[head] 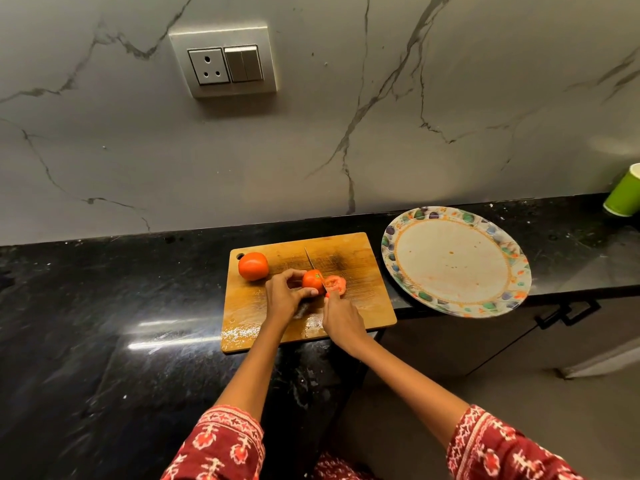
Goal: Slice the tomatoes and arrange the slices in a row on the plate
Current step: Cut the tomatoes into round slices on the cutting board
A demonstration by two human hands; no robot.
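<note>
On the wooden cutting board (360,261), my left hand (285,296) grips a partly cut tomato (311,280) with curled fingers. My right hand (341,320) holds a knife (313,266) whose blade runs down through the tomato's right side. A cut slice (336,284) lies flat just right of the blade. A whole tomato (253,266) sits at the board's far left corner. The round plate (450,261) with a colourful patterned rim lies to the right of the board and carries no slices.
The board rests on a black stone counter (104,323) against a marble wall with a socket panel (223,62). A green cup (623,194) stands at the far right. The plate overhangs the counter's front edge above a cabinet handle (568,313).
</note>
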